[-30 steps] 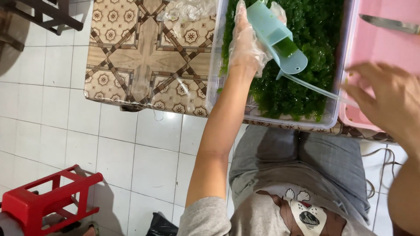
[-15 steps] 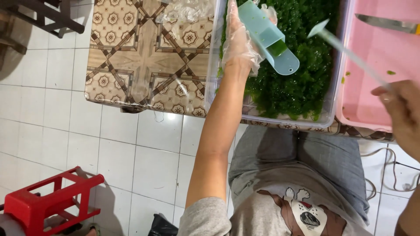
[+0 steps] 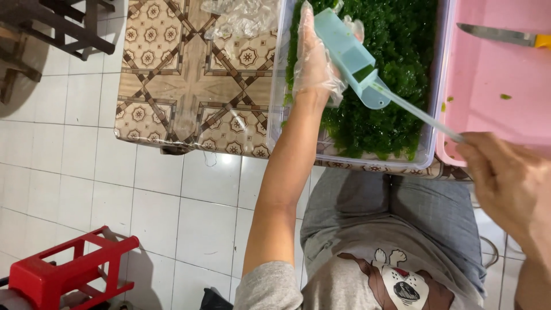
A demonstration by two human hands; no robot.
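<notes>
My left hand (image 3: 314,60), in a thin clear plastic glove, holds a pale blue oblong mould (image 3: 351,56) over a clear plastic tub (image 3: 278,86) filled with chopped green jelly-like pieces (image 3: 390,69). Some green filling shows inside the mould's open end. My right hand (image 3: 505,178), bare, grips a long clear stick (image 3: 416,112) whose tip pokes into that open end.
A pink tray (image 3: 493,63) lies right of the tub, with a yellow-handled knife (image 3: 502,36) on it. Crumpled clear plastic (image 3: 241,17) sits on the patterned tablecloth (image 3: 178,86). A red stool (image 3: 69,270) stands on the white tiled floor. A dark wooden chair (image 3: 40,34) is at the far left.
My right hand has brought the clear stick back down from above the pink tray, and its tip now sits in the mould's opening. The left hand has held the mould nearly still.
</notes>
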